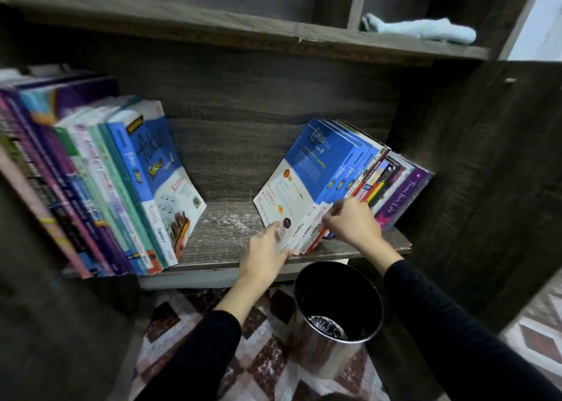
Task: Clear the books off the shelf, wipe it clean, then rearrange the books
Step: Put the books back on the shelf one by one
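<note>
We judge the job barely under way. The dark wood-grain shelf board [213, 242] carries books on both sides, and the bare strip just left of our left fingers [275, 233] shows pale dust, so it has not been wiped.

Our left hand [266, 253] lays fairly straight fingers against the cover of the outermost of the blue-and-white workbooks [316, 169], which lean away to the right. Our right hand [354, 223] curls its fingers over the lower spines of the same bundle, gripping it from the other side. Just beyond the right fingertips stand thin purple and dark paperbacks [401, 194], touching the workbooks.

Well to the left of the left fingers, a long row of purple, teal and blue books [100, 181] leans the other way. The light blue cloth [422, 30] lies on the board above, up and right of both hands. A shiny round metal bin [337, 309] sits below the wrists.

Blur smears both hands, so we cannot tell how many workbooks the right fingers take in, nor where the left thumb sits. The frame edge cuts off the long row.
</note>
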`<action>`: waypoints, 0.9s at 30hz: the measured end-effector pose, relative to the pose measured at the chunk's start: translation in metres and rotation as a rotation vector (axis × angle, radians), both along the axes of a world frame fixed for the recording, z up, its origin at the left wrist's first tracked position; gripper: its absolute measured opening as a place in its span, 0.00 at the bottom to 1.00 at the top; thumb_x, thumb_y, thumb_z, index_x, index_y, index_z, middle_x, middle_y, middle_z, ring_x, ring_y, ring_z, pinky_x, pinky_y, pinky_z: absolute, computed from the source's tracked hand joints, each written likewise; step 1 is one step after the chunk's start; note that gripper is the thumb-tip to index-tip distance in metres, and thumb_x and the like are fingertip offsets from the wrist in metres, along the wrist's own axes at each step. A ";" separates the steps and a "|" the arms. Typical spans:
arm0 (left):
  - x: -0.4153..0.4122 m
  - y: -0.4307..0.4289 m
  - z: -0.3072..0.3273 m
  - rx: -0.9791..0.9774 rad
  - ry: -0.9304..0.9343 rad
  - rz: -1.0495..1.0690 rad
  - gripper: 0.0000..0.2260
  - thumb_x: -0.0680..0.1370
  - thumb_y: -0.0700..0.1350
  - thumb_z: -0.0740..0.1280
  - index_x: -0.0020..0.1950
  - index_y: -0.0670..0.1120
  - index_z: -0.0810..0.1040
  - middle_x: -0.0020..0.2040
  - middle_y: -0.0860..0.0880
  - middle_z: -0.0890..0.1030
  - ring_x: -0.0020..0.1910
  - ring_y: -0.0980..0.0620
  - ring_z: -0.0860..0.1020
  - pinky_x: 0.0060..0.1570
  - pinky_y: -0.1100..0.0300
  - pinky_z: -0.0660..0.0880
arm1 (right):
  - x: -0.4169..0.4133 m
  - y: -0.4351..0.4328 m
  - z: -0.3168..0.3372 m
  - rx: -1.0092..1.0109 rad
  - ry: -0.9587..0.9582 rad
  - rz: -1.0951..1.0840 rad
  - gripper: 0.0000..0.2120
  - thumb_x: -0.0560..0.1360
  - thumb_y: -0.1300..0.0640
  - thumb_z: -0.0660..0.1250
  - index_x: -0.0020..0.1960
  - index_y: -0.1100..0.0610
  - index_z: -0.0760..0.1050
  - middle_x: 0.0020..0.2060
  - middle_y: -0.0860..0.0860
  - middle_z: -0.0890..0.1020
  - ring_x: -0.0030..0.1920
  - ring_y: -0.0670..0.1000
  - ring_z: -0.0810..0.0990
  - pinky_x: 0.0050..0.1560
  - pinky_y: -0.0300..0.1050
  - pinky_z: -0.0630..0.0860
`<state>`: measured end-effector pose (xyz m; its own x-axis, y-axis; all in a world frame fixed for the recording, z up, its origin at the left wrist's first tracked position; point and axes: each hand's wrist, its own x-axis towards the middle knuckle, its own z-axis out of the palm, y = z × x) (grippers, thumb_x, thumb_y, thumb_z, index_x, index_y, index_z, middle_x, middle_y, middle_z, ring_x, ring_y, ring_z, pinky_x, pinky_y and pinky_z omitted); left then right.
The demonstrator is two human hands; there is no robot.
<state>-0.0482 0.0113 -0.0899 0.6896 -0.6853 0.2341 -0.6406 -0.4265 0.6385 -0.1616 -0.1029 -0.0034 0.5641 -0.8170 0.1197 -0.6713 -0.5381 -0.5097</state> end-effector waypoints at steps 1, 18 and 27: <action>0.001 0.009 0.003 0.014 -0.027 0.018 0.26 0.74 0.49 0.71 0.71 0.51 0.68 0.62 0.49 0.78 0.58 0.47 0.77 0.54 0.53 0.75 | 0.005 0.010 0.001 -0.026 0.059 0.022 0.07 0.73 0.54 0.67 0.46 0.57 0.79 0.39 0.53 0.81 0.44 0.56 0.80 0.44 0.45 0.75; 0.048 0.144 0.012 -0.423 -0.207 0.661 0.34 0.71 0.43 0.73 0.74 0.39 0.63 0.70 0.42 0.65 0.64 0.40 0.70 0.54 0.46 0.75 | 0.135 0.157 0.051 -0.279 -0.270 0.603 0.20 0.75 0.53 0.66 0.66 0.52 0.69 0.53 0.56 0.81 0.54 0.60 0.78 0.51 0.51 0.75; 0.057 0.138 0.004 -0.432 -0.240 0.658 0.38 0.67 0.40 0.75 0.73 0.37 0.64 0.67 0.44 0.61 0.60 0.40 0.75 0.51 0.48 0.77 | 0.175 0.175 0.069 -0.338 -0.314 0.837 0.41 0.75 0.48 0.68 0.76 0.38 0.43 0.57 0.56 0.75 0.53 0.57 0.76 0.52 0.53 0.74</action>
